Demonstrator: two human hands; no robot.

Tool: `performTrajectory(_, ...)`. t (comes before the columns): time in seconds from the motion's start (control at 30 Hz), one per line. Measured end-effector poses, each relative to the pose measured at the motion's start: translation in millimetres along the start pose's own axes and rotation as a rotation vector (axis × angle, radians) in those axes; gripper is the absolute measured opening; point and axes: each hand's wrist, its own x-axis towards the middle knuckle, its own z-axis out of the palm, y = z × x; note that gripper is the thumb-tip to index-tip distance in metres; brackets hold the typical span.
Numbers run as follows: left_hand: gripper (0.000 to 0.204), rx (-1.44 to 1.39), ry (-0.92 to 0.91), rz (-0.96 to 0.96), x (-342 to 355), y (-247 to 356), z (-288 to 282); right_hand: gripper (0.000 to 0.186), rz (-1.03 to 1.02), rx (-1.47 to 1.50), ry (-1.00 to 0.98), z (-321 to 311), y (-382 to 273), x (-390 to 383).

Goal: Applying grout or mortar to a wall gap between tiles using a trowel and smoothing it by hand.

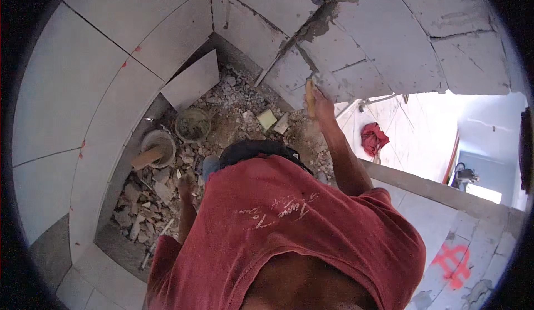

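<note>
My right hand (321, 103) is closed around a long yellow-tan block (310, 99) and holds it up at the grey-white tiled wall (345, 59). Smears of mortar lie on the tiles close by; the block's exact kind does not show. Low on the left, my left hand (185, 186) hangs over broken rubble (142, 215), small and partly shadowed. Its fingers are too unclear to read. To its left stands a pale bucket (165, 141) with a wooden piece (147, 158) across it. Behind that is a second bucket (193, 125) with grey-green contents.
A loose tile (192, 80) leans in the far corner. A pale yellow block (266, 119) and a whitish chunk (281, 124) lie on the rubble. Right of me runs a low ledge (428, 186); beyond it a red cloth (374, 139) lies on a bright tiled floor.
</note>
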Motion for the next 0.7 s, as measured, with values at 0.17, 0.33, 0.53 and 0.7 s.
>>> performTrajectory(0.17,0.029,0.056,0.094,0.048,1,18,17,0.026,-0.029,0.073,0.022,-6,-4,29)
performTrajectory(0.33,0.036,-0.193,-0.025,-0.064,1,48,14,0.026,-0.023,0.310,-0.025,5,-50,1)
performTrajectory(0.53,0.038,-0.164,-0.085,-0.103,18,38,5,0.027,-0.059,0.293,-0.014,-3,-76,-15)
performTrajectory(0.7,0.039,-0.107,0.016,-0.090,30,33,36,0.029,0.000,0.449,-0.044,-12,-86,-17)
